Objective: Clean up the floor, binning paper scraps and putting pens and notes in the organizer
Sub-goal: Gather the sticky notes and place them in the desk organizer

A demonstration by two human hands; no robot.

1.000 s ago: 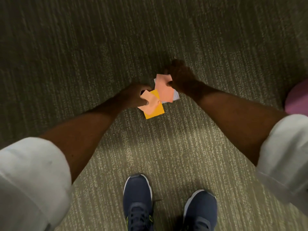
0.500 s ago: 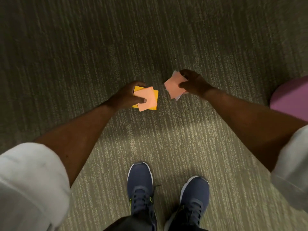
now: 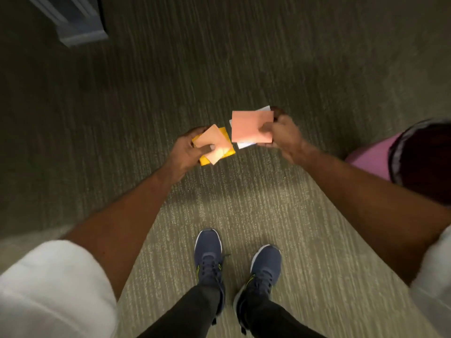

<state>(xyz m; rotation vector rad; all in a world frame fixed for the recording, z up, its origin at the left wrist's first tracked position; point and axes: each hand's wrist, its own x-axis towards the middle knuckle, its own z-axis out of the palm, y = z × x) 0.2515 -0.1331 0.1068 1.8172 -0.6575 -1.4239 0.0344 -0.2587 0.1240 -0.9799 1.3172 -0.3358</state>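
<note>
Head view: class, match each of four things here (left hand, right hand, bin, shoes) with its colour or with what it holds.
Column one:
1 left hand
2 right hand
3 bin
4 shoes

Column two:
A navy blue
B pink
C holds the white note
D holds the yellow note

Pairs: 1-D, 2-C, 3-B, 4-A.

My navy sneakers [image 3: 208,254] stand side by side on ribbed grey-green carpet [image 3: 268,57], my dark trousers [image 3: 195,311] above them, with a pale furniture base [image 3: 78,23] at the far left.
</note>
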